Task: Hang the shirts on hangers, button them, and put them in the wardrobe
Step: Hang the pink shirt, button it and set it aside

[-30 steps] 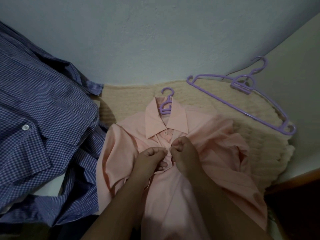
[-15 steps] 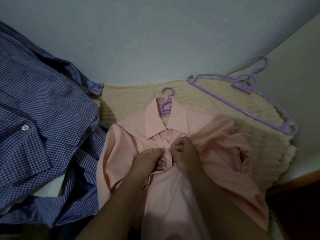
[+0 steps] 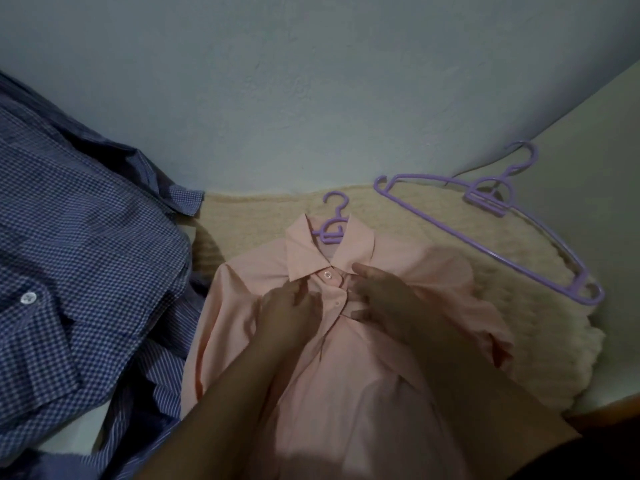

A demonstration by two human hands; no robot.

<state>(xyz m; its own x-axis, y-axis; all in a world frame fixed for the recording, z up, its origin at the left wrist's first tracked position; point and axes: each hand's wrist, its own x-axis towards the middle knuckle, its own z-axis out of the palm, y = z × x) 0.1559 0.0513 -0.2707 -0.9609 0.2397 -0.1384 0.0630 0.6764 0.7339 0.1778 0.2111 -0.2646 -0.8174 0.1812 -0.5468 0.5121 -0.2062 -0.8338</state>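
A pink shirt [image 3: 242, 323] lies face up on a cream blanket, with a purple hanger [image 3: 332, 223] inside its collar. Two buttons show on the placket just under the collar. My left hand [image 3: 284, 317] rests on the shirt's left front, its fingers pinching the cloth beside the placket. My right hand [image 3: 384, 299] lies on the right front, fingertips at the placket edge near the collar, thumb and fingers curled on the fabric. A second, empty purple hanger [image 3: 491, 233] lies at the back right of the blanket.
A blue checked shirt [image 3: 79, 265] is spread at the left, over a blue striped shirt [image 3: 152, 393]. The cream blanket [image 3: 263, 216] ends against a pale wall behind. A wooden edge [image 3: 609, 407] shows at the lower right.
Both hands have slid apart from the button they worked together. The second button now shows closed between them, and my right hand has moved up toward the collar.
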